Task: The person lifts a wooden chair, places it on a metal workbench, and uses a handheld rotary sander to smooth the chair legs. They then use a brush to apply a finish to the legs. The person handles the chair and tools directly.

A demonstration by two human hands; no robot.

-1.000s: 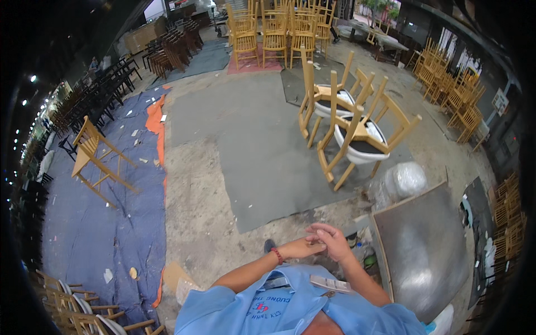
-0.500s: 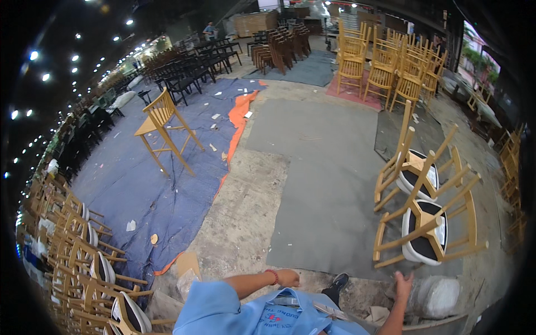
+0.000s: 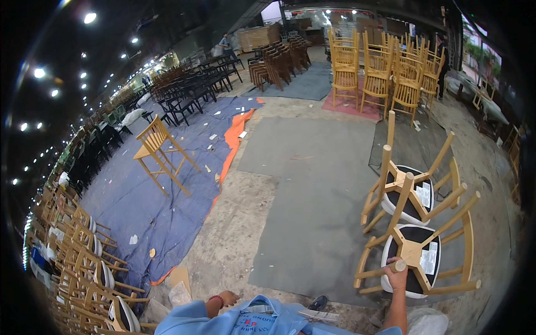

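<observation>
My right hand [image 3: 396, 274] grips the end of a leg of an overturned wooden chair [image 3: 424, 254], which lies legs-up on the grey mat at the right. A second overturned chair [image 3: 410, 190] with a dark seat underside lies just behind it. My left hand [image 3: 228, 297] hangs low by my blue shirt, holding nothing, with a red band at its wrist.
A single upright wooden chair [image 3: 159, 151] stands on the blue tarp [image 3: 167, 195] at the left. Stacked wooden chairs [image 3: 84, 268] crowd the lower left. More yellow chairs [image 3: 385, 72] stand at the back. A grey mat [image 3: 312, 212] covers the middle floor.
My view has swung left and up. My right hand has reached out and taken hold of the near overturned chair's leg; my left hand has dropped to my side.
</observation>
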